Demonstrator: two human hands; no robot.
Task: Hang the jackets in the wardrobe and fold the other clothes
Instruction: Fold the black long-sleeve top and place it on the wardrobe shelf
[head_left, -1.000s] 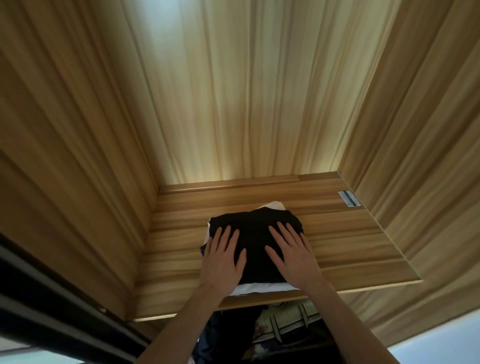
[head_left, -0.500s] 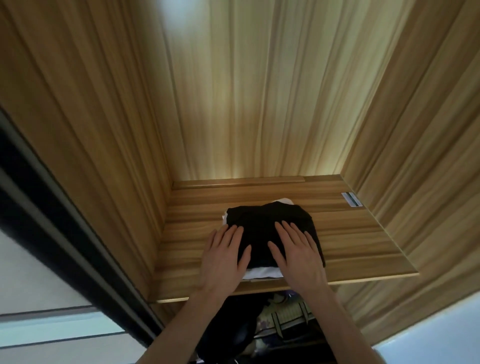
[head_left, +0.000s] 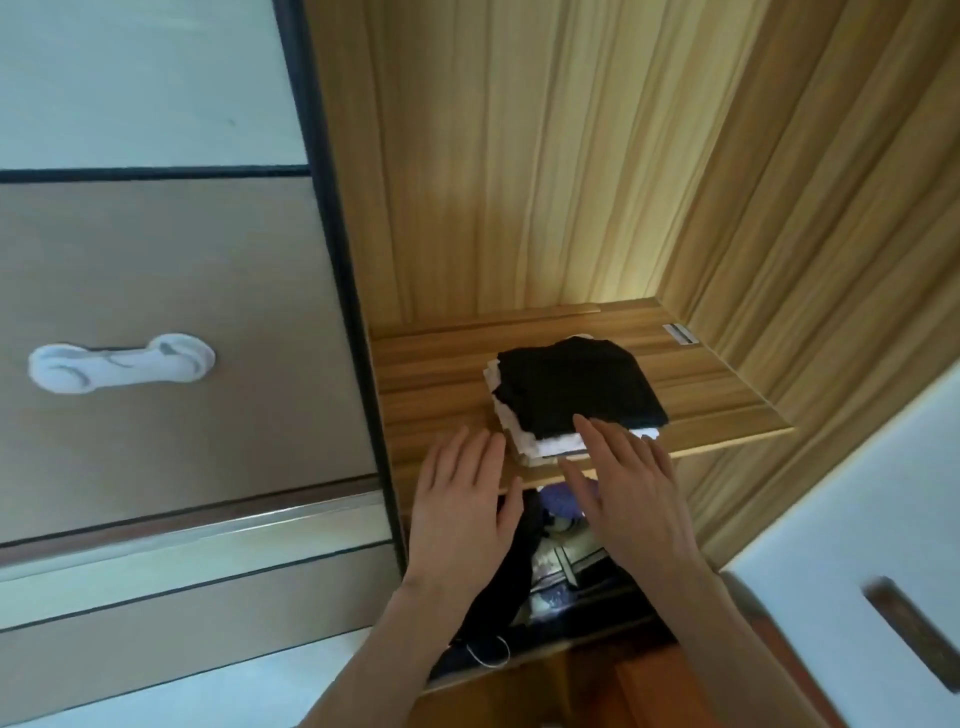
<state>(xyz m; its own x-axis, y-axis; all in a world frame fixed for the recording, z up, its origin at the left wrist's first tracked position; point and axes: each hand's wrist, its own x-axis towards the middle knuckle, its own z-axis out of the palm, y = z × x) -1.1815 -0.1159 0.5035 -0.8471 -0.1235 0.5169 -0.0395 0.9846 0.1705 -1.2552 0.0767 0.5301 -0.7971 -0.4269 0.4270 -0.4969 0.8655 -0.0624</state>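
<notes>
both grips wide: left hand (head_left: 462, 512), right hand (head_left: 631, 499) before folded clothes (head_left: 576, 392); no legible writing.

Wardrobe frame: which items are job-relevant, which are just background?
Job-relevant:
- folded black garment on top of the stack
- white folded clothes beneath it
- wooden shelf
- left hand, right hand, both open
- dark clothes hanging below

Background:
- white child lock
- sliding door
- label sticker

I see a white plastic handle (head_left: 122, 362) on the brown door panel (head_left: 171, 332) left of the hands, small label (head_left: 680, 333) far right
</notes>
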